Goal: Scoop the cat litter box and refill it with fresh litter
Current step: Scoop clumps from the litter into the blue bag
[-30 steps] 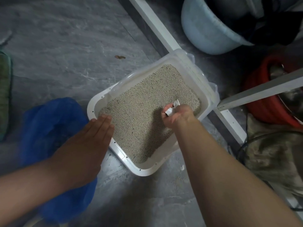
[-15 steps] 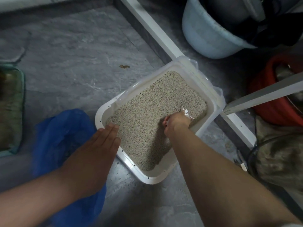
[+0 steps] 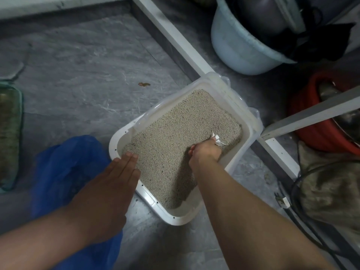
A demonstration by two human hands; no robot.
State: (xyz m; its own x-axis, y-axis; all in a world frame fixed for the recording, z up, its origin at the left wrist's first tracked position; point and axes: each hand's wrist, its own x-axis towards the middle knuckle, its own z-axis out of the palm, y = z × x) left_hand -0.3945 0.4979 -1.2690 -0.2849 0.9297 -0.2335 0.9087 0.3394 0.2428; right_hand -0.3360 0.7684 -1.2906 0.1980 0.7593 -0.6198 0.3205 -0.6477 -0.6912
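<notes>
Fingers [image 3: 130, 157] of the left hand [image 3: 109, 184] lie flat and pressed together, tips over the near-left rim of the square white plastic litter box [image 3: 124, 133] — holding nothing, seemingly steadying it. Over the box's right side, the right hand [image 3: 205, 152] is curled shut on a small white scoop-like tool [image 3: 217, 140], its tip poking out past the knuckles down into the beige granular litter [image 3: 175, 133]. Whether the tool carries anything, I cannot tell.

From the one head view, the box sits on the grey stone-look floor [image 3: 78, 75], with a crumpled blue plastic bag [image 3: 64, 168] just beside its left edge, under the left forearm.

This looks like the scooping step — no fresh litter is in sight. Next would likely be drawing the tool through, lifting it level, and carrying it across the box to the bag without spilling.
</notes>
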